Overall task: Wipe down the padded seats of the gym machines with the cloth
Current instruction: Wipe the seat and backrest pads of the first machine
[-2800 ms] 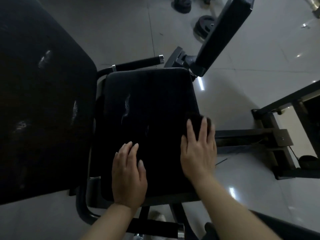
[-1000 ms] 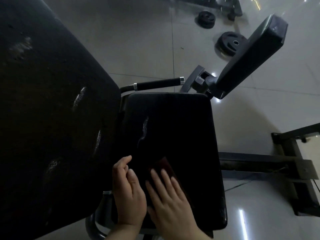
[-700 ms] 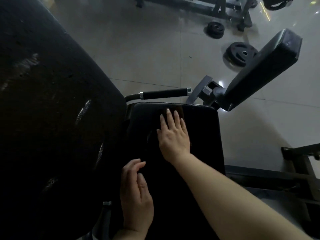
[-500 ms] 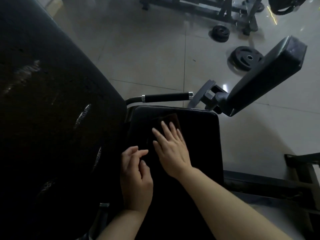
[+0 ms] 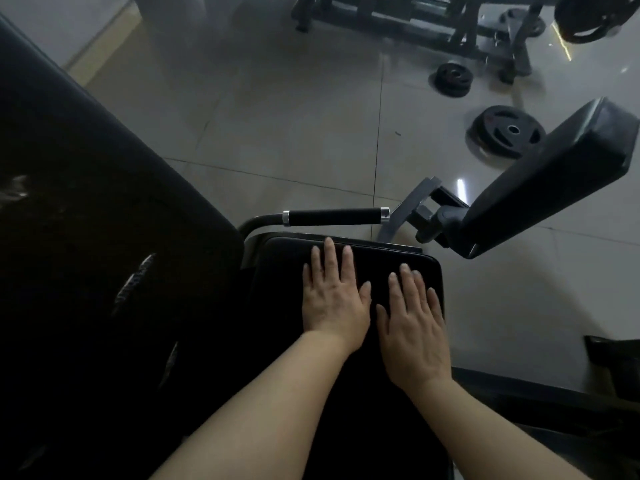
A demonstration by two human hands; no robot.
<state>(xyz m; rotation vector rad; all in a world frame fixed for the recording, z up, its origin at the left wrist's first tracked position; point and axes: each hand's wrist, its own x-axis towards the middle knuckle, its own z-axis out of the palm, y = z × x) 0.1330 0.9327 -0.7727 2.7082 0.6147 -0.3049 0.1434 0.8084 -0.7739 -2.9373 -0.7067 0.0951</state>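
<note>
A: Where are the hands, taking the padded seat (image 5: 277,271) as the landmark?

B: Both lie flat on its top, near the far end. The left hand (image 5: 334,299) sits toward the middle, fingertips (image 5: 329,242) almost at the seat's far edge. The right hand (image 5: 414,329) is just beside it, closer to the seat's right edge and a little nearer the person.

A: Gripping anything?

B: No. The fingers of both are straight and spread, palms down, pressing on the surface (nothing is curled or pinched).

A: And the cloth?

B: I cannot make it out. The seat is black and the light dim; if the cloth is there, it is hidden under a palm, and I cannot tell which.

A: What surrounds the seat?

B: Just beyond its far edge, a black foam-covered handle bar (image 5: 334,216) runs crosswise. Beyond the seat's far right corner, a tilted pad (image 5: 550,174) rises on a metal bracket. To the seat's left stands a large dark backrest (image 5: 86,237). Well beyond, on the tiled floor (image 5: 277,116), lie two weight plates (image 5: 505,131), with a metal frame (image 5: 415,19) farther off.
</note>
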